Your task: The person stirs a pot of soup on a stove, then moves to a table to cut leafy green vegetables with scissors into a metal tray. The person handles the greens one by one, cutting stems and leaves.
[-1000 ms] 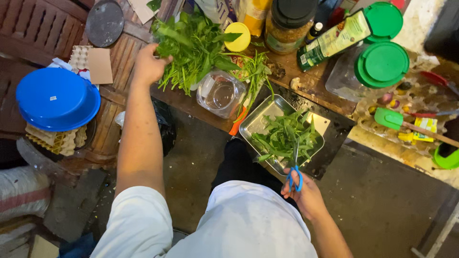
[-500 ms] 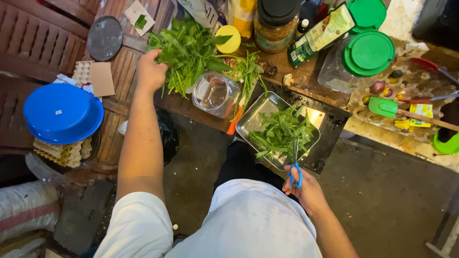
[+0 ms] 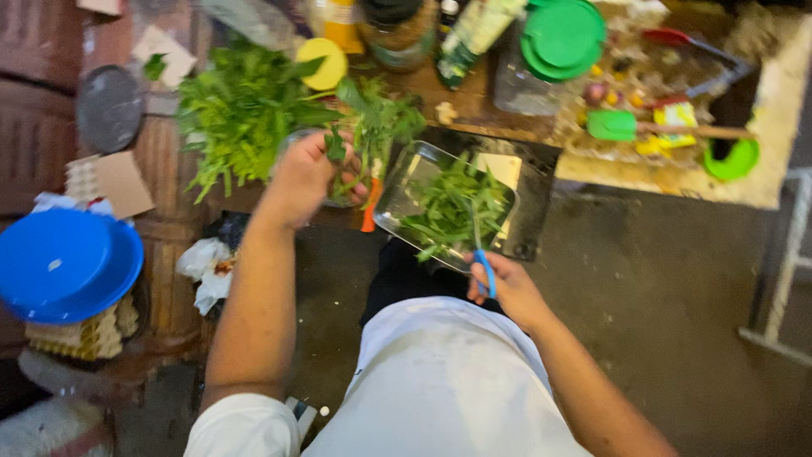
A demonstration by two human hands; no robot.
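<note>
The left hand [image 3: 306, 173] has left the large pile of leafy green stems [image 3: 241, 110] and now pinches a small sprig bunch [image 3: 359, 127], carried toward the rectangular steel tray [image 3: 406, 173] of cut greens. The right hand [image 3: 507, 288] grips blue-handled scissors [image 3: 484, 269] at the tray's near edge.

Dark wooden table [image 3: 474, 114]: heap of leafy greens [image 3: 241, 106], steel tray [image 3: 406, 182] of cut leaves, yellow lid [image 3: 321, 63], green-lidded tubs [image 3: 558, 38], jar, bottle.
</note>
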